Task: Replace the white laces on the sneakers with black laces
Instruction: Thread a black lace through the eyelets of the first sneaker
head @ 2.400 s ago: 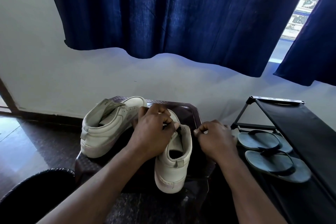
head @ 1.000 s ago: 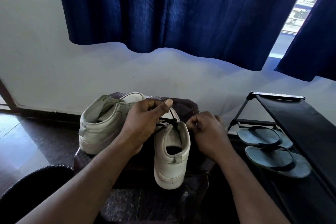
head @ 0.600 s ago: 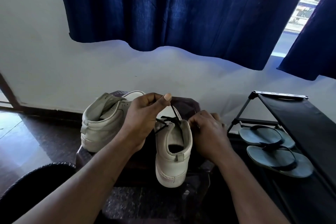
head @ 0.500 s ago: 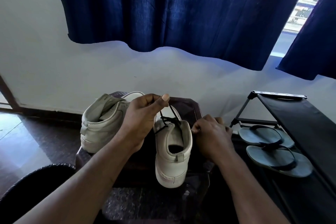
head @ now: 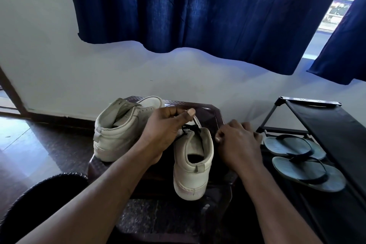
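Near sneaker (head: pixel 193 162) on the dark surface (head: pixel 215 113), heel toward the viewer. The left hand (head: pixel 166 130) has its grip pinched on the black lace (head: pixel 190 128), covering the eyelets. The right hand (head: pixel 237 142) is curled just beside; its grip cannot be told. Second sneaker (head: pixel 120 132) at left; flip-flops (head: pixel 303 158) on the shoe rack (head: pixel 326 123) at right

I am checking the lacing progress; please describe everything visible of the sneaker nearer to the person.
The nearer sneaker is off-white, leather-like, with a thick pale sole and a small heel tab. It stands upright on the dark stool, heel toward the camera. A black lace crosses its upper eyelets; the left hand pinches a strand above the tongue. The right hand, fingers curled, is close beside its right side; contact is unclear.
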`<state>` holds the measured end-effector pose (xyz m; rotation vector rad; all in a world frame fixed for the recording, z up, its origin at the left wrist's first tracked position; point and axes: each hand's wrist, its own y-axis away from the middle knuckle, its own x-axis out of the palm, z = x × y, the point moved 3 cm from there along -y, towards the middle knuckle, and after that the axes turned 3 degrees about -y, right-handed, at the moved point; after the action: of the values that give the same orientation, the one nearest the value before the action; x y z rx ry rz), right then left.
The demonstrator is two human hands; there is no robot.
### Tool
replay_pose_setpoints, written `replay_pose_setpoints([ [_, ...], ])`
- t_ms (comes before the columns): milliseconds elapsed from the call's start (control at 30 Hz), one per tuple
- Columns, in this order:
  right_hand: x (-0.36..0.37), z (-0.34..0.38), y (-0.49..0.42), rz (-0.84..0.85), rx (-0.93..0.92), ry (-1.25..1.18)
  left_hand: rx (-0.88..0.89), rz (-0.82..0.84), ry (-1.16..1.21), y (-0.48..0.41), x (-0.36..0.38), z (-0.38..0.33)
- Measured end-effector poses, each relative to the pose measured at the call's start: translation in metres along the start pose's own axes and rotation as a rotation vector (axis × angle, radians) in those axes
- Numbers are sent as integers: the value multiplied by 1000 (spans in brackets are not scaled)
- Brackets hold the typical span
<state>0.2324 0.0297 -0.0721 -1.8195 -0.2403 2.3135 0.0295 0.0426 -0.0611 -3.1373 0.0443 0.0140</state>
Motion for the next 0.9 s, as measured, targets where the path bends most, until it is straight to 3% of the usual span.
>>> replay_pose_setpoints([
  [100, -1, -9, -2, 79, 58, -92, -37, 9, -15, 0, 1, 3],
  [267, -5, 11, -1, -35, -235, -381, -27, 13, -35, 1, 5, -1],
  [400, -9, 10, 1, -95, -146, -171, -31, 7, -100, 2, 6, 1],
  [500, -6, 2, 3, 9, -14, 17, -48, 35, -194, 3, 5, 4],
  [633, -6, 6, 0, 28, -139, -196, -66, 33, -234, 3, 4, 3],
  [733, -10, 18, 2, -70, -261, -315, -73, 37, -229, 4, 5, 2],
  [900, -8, 7, 2, -66, -82, -33, -59, 13, -274, 4, 4, 3],
])
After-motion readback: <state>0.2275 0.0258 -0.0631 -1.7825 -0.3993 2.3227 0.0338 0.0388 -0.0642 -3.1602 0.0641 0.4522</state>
